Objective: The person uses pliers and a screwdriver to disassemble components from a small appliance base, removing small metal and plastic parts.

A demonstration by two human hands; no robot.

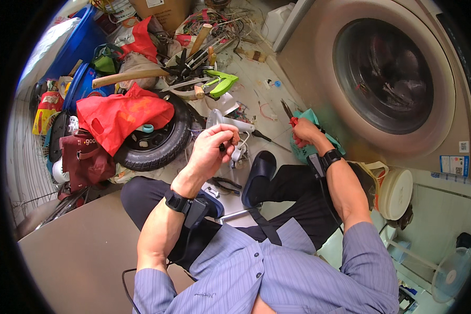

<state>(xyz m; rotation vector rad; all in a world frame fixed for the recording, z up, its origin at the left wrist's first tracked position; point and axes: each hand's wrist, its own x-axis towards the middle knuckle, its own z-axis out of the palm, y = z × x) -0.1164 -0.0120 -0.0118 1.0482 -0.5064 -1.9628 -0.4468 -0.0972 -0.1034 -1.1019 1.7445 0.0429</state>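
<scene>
In front of me, my left hand (214, 147) is closed in a pinch around a small reddish-brown piece (235, 137), too small to name. Just below those fingers is a white plug-like part (238, 154) with a pale cord; whether they touch it I cannot tell. To the right, my right hand (307, 131) grips red-handled pliers (287, 109), their dark jaws pointing up and away. A teal plastic bag (310, 114) lies around and under that hand. A grey-white appliance (230, 121) and a screwdriver (269, 138) are between the hands. Black-handled pliers (226, 184) lie near my slipper.
A front-loading washing machine (319, 47) stands at right, above a white-lidded bucket (395, 193). At left lie a small tyred wheel (180, 137), a red bag (120, 112) and a wooden-handled tool (128, 78). Green-handled shears (224, 82) and tangled wires (214, 23) are farther off.
</scene>
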